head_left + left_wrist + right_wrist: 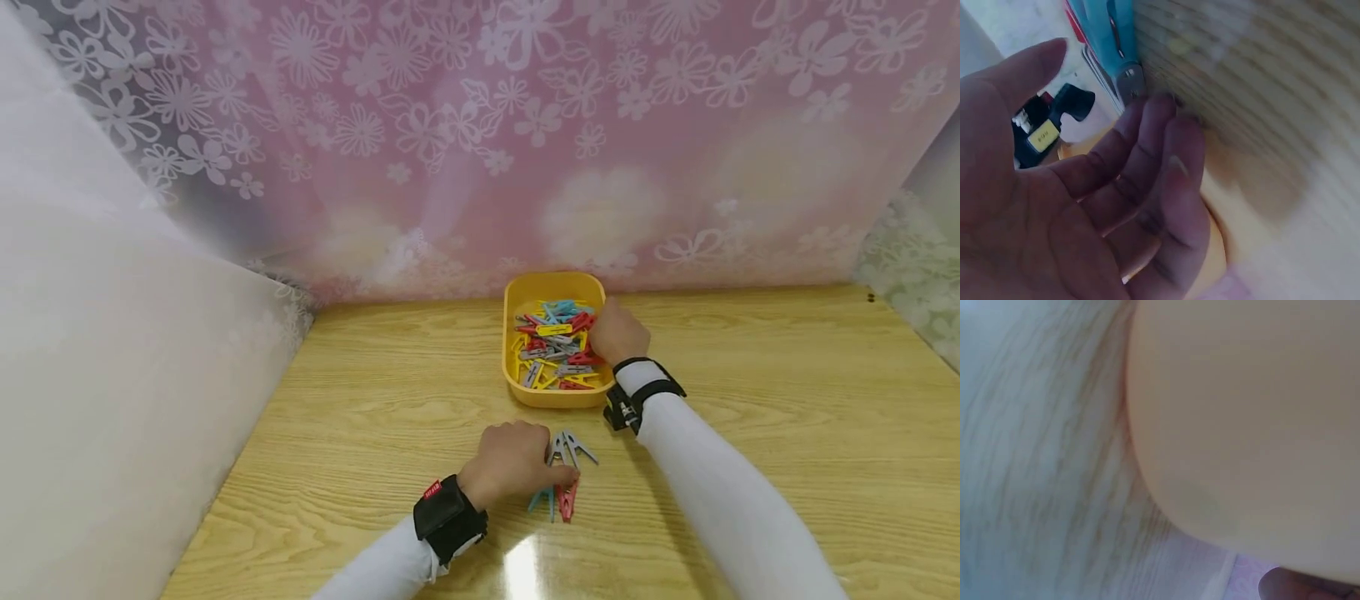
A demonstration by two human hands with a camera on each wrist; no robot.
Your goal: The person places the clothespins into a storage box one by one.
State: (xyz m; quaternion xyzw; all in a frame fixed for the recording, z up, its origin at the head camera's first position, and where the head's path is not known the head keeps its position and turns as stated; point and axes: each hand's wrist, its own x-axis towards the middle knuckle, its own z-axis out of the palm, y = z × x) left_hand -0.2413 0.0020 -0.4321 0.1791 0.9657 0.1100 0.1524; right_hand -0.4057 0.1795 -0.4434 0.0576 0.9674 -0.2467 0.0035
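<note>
My left hand (517, 467) is low over several clothespins on the wooden table, grey clothespins (576, 448) at its far side, a red clothespin (566, 504) and a blue clothespin (543, 502) nearer. In the left wrist view its fingers are loosely bent. The thumb is apart from them, and the fingertips are at the end of the blue clothespin (1113, 37). At the right rim of a yellow plastic basket (558, 398), my right hand (621, 332) reaches over the edge, its fingers mostly hidden. The basket's outer wall (1241, 437) fills much of the right wrist view.
Mixed red, yellow, blue and grey clothespins (555, 346) lie heaped in the basket. Behind it hangs a pink flowered curtain (465, 167) along the table's back edge. White cloth (135, 350) hangs at the left. Wood-grain tabletop (360, 400) extends around the basket.
</note>
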